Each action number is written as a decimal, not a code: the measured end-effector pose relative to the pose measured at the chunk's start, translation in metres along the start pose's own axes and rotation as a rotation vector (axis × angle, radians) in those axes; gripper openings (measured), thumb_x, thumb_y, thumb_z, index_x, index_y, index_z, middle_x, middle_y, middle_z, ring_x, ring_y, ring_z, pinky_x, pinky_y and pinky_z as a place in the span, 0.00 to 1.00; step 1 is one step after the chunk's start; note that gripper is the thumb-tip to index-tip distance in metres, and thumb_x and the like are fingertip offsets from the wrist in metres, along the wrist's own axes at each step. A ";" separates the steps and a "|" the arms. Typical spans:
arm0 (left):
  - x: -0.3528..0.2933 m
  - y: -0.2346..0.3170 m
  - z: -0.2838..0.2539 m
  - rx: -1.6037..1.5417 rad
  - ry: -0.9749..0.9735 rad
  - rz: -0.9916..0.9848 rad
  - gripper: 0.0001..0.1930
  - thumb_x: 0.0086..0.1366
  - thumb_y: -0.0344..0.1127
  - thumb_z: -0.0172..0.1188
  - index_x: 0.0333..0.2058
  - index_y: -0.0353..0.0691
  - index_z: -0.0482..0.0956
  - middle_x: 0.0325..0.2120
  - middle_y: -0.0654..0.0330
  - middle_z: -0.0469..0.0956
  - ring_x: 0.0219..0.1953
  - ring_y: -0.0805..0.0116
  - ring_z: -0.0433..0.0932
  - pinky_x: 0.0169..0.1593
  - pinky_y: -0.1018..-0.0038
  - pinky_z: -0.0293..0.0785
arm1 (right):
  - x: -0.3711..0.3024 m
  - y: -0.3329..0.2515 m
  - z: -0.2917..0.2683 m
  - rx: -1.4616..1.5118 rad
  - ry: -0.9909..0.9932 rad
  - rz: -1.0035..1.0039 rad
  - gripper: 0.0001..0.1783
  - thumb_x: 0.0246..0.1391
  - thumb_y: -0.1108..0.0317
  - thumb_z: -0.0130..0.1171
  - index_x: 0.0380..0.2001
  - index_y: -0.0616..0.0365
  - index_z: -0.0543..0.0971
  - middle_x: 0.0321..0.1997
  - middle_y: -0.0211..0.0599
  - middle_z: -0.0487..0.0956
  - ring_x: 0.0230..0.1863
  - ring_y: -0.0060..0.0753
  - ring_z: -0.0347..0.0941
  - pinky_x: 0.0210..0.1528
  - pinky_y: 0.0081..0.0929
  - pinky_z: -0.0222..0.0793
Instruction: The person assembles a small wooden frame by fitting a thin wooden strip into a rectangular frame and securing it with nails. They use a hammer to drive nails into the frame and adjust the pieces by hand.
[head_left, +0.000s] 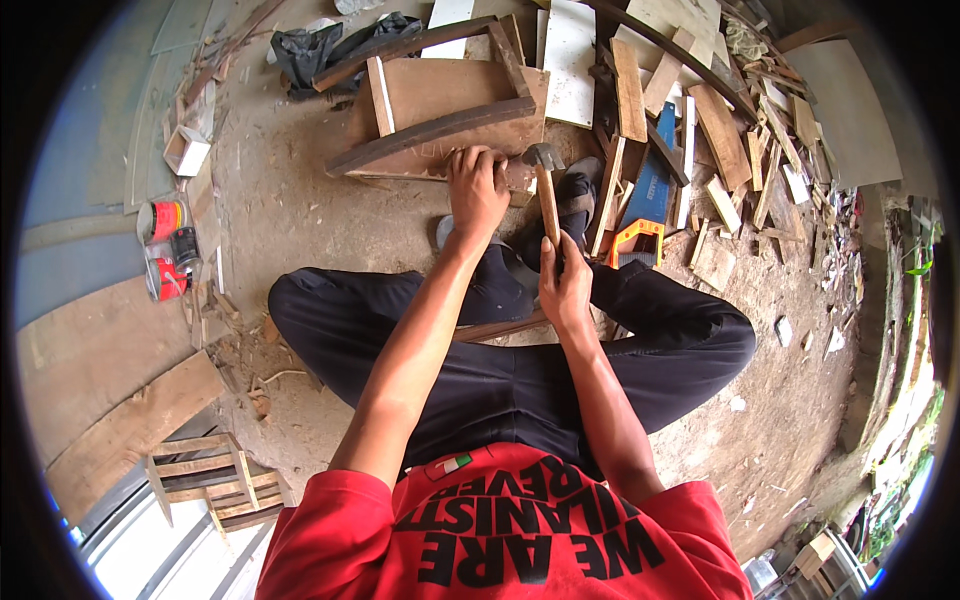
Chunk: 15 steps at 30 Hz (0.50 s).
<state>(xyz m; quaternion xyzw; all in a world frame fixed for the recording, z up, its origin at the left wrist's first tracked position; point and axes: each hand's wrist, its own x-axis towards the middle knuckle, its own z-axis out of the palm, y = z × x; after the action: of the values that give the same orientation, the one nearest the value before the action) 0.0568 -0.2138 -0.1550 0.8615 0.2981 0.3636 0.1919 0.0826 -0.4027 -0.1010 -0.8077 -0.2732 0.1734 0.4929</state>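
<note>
In front of me on the floor lies a brown wooden frame (436,132) with curved side boards, a crosspiece and a flat panel. My left hand (478,188) is closed over its near edge, fingers bent against the wood. Whether a nail is under those fingers cannot be made out. My right hand (567,282) is wrapped round the lower handle of a hammer (549,205). The hammer's dark head is up beside the frame's near right corner, a short way right of my left hand. I cannot tell whether the head touches the wood.
My crossed legs and sandalled feet are close below the frame. To the right lie a handsaw (648,195) with an orange handle and many wood offcuts (720,135). A black plastic bag (305,55) is behind the frame. Cans (166,278) stand at left, near a small slatted wooden rack (215,478).
</note>
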 end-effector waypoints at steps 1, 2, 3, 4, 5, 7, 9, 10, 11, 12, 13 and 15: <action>0.000 0.000 -0.001 -0.003 -0.004 0.001 0.05 0.61 0.29 0.62 0.35 0.38 0.78 0.39 0.53 0.75 0.48 0.50 0.73 0.58 0.53 0.65 | 0.000 0.000 0.000 0.005 0.005 -0.008 0.13 0.68 0.67 0.54 0.46 0.68 0.75 0.27 0.52 0.76 0.25 0.49 0.75 0.30 0.39 0.69; 0.001 0.001 -0.001 0.008 -0.005 0.005 0.05 0.61 0.29 0.62 0.36 0.38 0.78 0.39 0.54 0.75 0.48 0.50 0.73 0.57 0.54 0.65 | 0.000 0.001 0.000 0.010 0.010 -0.017 0.13 0.68 0.67 0.53 0.45 0.68 0.75 0.27 0.52 0.76 0.25 0.49 0.74 0.31 0.39 0.69; 0.001 0.001 -0.002 0.020 -0.007 0.008 0.05 0.61 0.29 0.63 0.36 0.37 0.78 0.40 0.54 0.75 0.48 0.50 0.73 0.57 0.54 0.66 | 0.000 0.001 0.001 0.015 0.014 -0.026 0.13 0.68 0.67 0.53 0.45 0.68 0.75 0.27 0.53 0.76 0.25 0.50 0.74 0.31 0.39 0.69; 0.001 0.001 -0.002 0.031 -0.008 0.009 0.05 0.61 0.29 0.63 0.36 0.37 0.79 0.40 0.54 0.75 0.48 0.51 0.72 0.56 0.54 0.66 | 0.000 0.001 0.001 0.018 0.013 -0.029 0.13 0.68 0.67 0.53 0.45 0.68 0.75 0.27 0.52 0.76 0.26 0.50 0.75 0.31 0.39 0.69; 0.002 0.002 -0.002 0.029 -0.002 -0.013 0.06 0.61 0.30 0.64 0.36 0.37 0.79 0.40 0.54 0.75 0.48 0.50 0.73 0.55 0.55 0.66 | 0.001 0.000 0.001 0.020 0.012 -0.033 0.12 0.68 0.67 0.53 0.45 0.68 0.75 0.27 0.52 0.76 0.26 0.50 0.75 0.31 0.40 0.69; 0.002 0.003 -0.002 0.024 0.011 -0.059 0.08 0.60 0.30 0.66 0.37 0.36 0.80 0.40 0.54 0.75 0.48 0.50 0.73 0.53 0.55 0.67 | 0.002 -0.002 0.002 0.025 0.010 -0.028 0.12 0.68 0.68 0.53 0.46 0.68 0.75 0.27 0.52 0.76 0.26 0.50 0.75 0.31 0.40 0.70; 0.004 0.003 -0.002 0.028 0.013 -0.066 0.07 0.59 0.30 0.66 0.36 0.36 0.80 0.40 0.55 0.75 0.47 0.49 0.73 0.52 0.55 0.67 | 0.003 -0.006 0.002 0.030 0.010 -0.012 0.12 0.68 0.68 0.53 0.46 0.69 0.75 0.27 0.52 0.76 0.26 0.49 0.75 0.32 0.40 0.70; 0.004 0.002 -0.002 0.033 0.015 -0.070 0.07 0.59 0.31 0.66 0.35 0.37 0.81 0.40 0.55 0.75 0.47 0.49 0.73 0.52 0.55 0.68 | 0.004 -0.007 0.003 0.024 0.007 -0.016 0.12 0.68 0.68 0.53 0.46 0.69 0.75 0.27 0.52 0.76 0.26 0.49 0.75 0.32 0.40 0.70; 0.004 0.000 -0.001 0.016 0.002 -0.088 0.07 0.59 0.30 0.66 0.35 0.37 0.81 0.41 0.55 0.75 0.48 0.50 0.73 0.53 0.55 0.67 | 0.005 -0.008 0.003 0.018 0.004 -0.019 0.12 0.68 0.68 0.53 0.46 0.69 0.75 0.27 0.52 0.76 0.26 0.49 0.75 0.32 0.40 0.70; 0.004 0.000 0.000 -0.002 -0.010 -0.105 0.06 0.58 0.30 0.66 0.34 0.38 0.81 0.41 0.55 0.75 0.49 0.50 0.72 0.54 0.56 0.66 | 0.007 -0.010 0.004 0.012 0.001 -0.023 0.12 0.68 0.68 0.53 0.46 0.69 0.75 0.27 0.52 0.76 0.26 0.49 0.75 0.32 0.40 0.70; 0.003 -0.002 0.002 -0.019 -0.022 -0.123 0.06 0.58 0.30 0.66 0.34 0.38 0.81 0.42 0.55 0.74 0.49 0.50 0.72 0.55 0.56 0.66 | 0.007 -0.012 0.003 0.010 0.001 -0.032 0.12 0.68 0.68 0.53 0.46 0.69 0.75 0.27 0.52 0.76 0.26 0.49 0.75 0.32 0.40 0.70; 0.002 -0.006 0.003 -0.040 0.009 -0.101 0.06 0.58 0.30 0.66 0.34 0.39 0.81 0.42 0.55 0.74 0.49 0.50 0.72 0.55 0.56 0.66 | 0.007 -0.017 0.003 0.006 0.002 -0.051 0.13 0.68 0.68 0.53 0.46 0.70 0.74 0.27 0.52 0.76 0.26 0.49 0.75 0.32 0.40 0.70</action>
<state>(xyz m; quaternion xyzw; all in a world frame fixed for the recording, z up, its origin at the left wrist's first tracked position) 0.0578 -0.2085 -0.1596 0.8397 0.3346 0.3631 0.2259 0.0821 -0.3898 -0.0876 -0.7991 -0.2928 0.1607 0.4998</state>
